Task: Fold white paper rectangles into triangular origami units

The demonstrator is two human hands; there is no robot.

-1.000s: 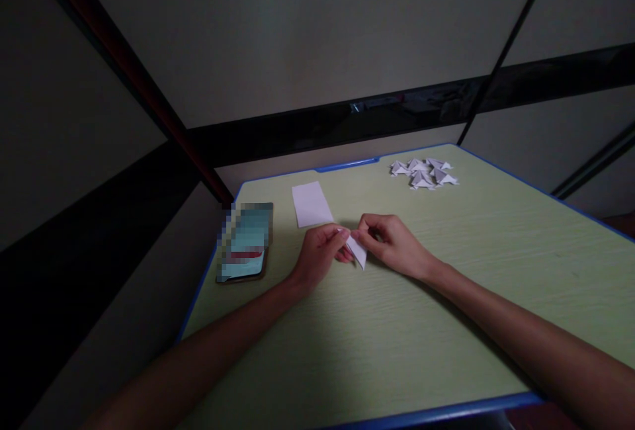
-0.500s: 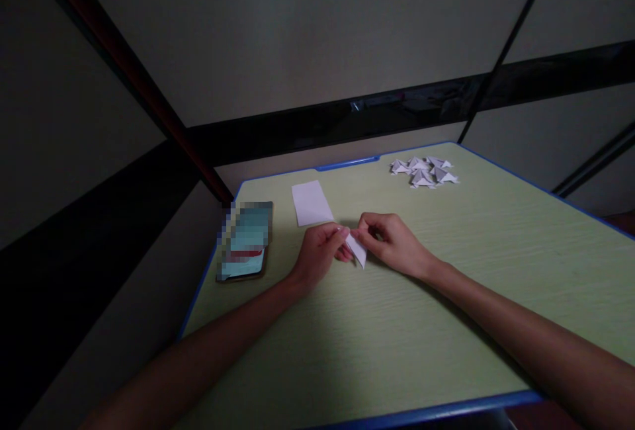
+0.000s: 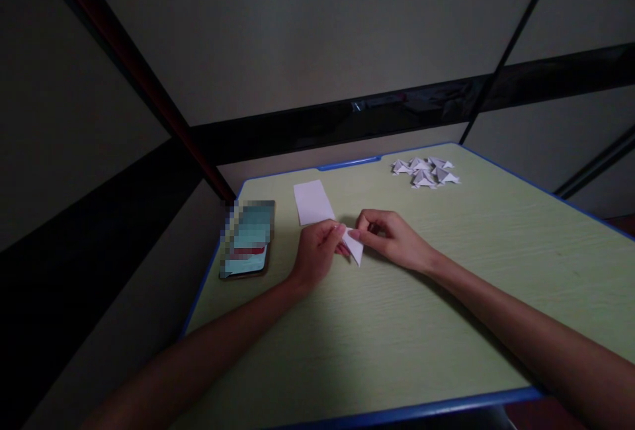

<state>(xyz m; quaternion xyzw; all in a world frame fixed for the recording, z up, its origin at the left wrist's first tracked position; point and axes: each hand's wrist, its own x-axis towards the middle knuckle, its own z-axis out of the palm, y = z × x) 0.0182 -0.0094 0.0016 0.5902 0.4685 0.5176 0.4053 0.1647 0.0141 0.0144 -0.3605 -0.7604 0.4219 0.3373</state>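
A small folded piece of white paper (image 3: 355, 249) is held between my two hands, above the middle of the table, one pointed corner hanging down toward me. My left hand (image 3: 317, 251) pinches its left side with the thumb on top. On the other side, my right hand (image 3: 389, 235) grips the edge between thumb and curled fingers. Fingers hide part of the folds. Just behind my left hand lies flat white paper (image 3: 313, 202). Several white folded-paper figures (image 3: 425, 173) sit grouped at the back right.
A phone (image 3: 248, 238) with its screen lit and partly blurred lies at the left edge of the table. The light green table (image 3: 397, 344) has a blue rim. Behind it stand grey panels with a dark glossy band (image 3: 317, 127).
The folded paper has turned a little, and its lower corner has shifted slightly left. Both hands keep their pinch on it. The view has moved slightly.
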